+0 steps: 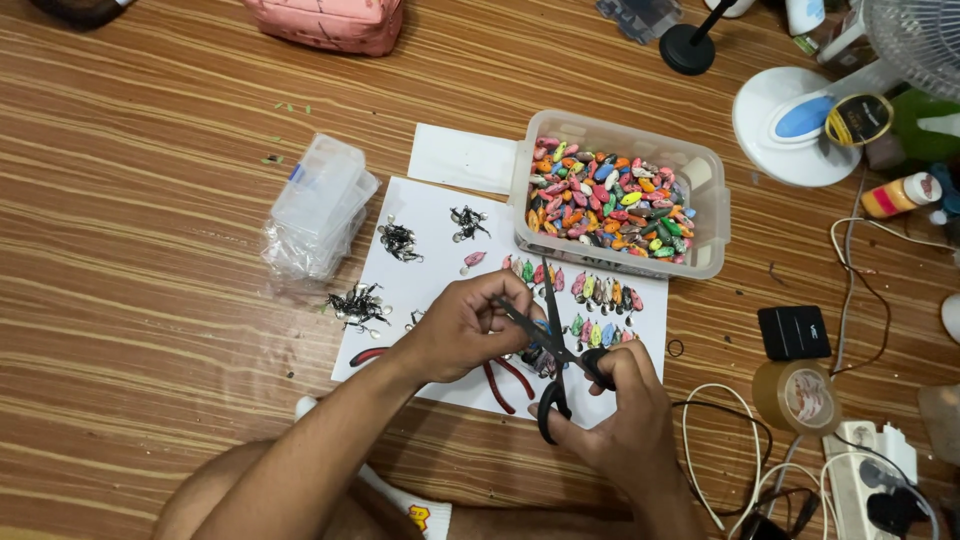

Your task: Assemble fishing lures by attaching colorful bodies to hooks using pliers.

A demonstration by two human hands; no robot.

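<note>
Here the right hand (620, 415) grips open black scissors (553, 345), blades beside the left hand's (465, 325) pinched fingers.

You're on a home floor turned hobby bench: wood-grain flooring (150, 330), a fan base (790, 125), a power strip (860, 470), packing tape (797, 395), and 1 tub (705, 215) of painted lures.

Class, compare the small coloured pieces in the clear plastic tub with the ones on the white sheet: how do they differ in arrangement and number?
The pieces in the tub are heaped loosely in a jumble; the pieces on the white sheet lie flat in rows. The tub holds far more; the white sheet carries only a few dozen. Both sets look alike: small, oval, multicoloured.
</note>
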